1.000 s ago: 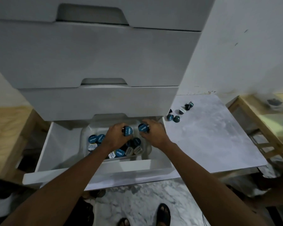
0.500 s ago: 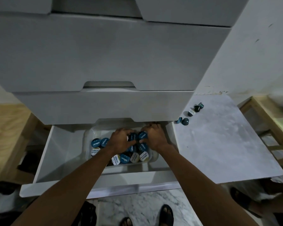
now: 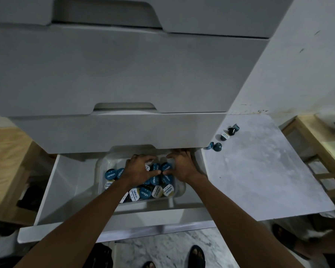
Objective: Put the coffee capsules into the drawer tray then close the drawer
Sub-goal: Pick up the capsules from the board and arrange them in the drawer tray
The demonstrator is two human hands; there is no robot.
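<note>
The bottom drawer [image 3: 66, 192] stands pulled out, and a clear plastic tray [image 3: 102, 167] inside it holds several blue-lidded and white-lidded coffee capsules [image 3: 144, 192]. Both of my hands reach down into the tray's far half. My left hand [image 3: 138, 169] pinches a blue-lidded capsule [image 3: 155, 167] between fingers and thumb. My right hand [image 3: 181, 167] grips another blue-lidded capsule [image 3: 167, 167], and both capsules rest low on the pile. Several loose capsules [image 3: 218, 147] lie on the white board to the right of the drawer.
Closed grey drawer fronts [image 3: 124, 74] overhang the open drawer's back. The white marbled board [image 3: 259, 171] lies to the right, with a wooden frame [image 3: 307, 136] beyond it. My sandalled feet [image 3: 196, 256] are below the drawer front, and another person's foot [image 3: 286, 238] is at the lower right.
Both hands have lowered from above the tray into it, bringing their two capsules down onto the pile. The view has shifted closer to the drawer.
</note>
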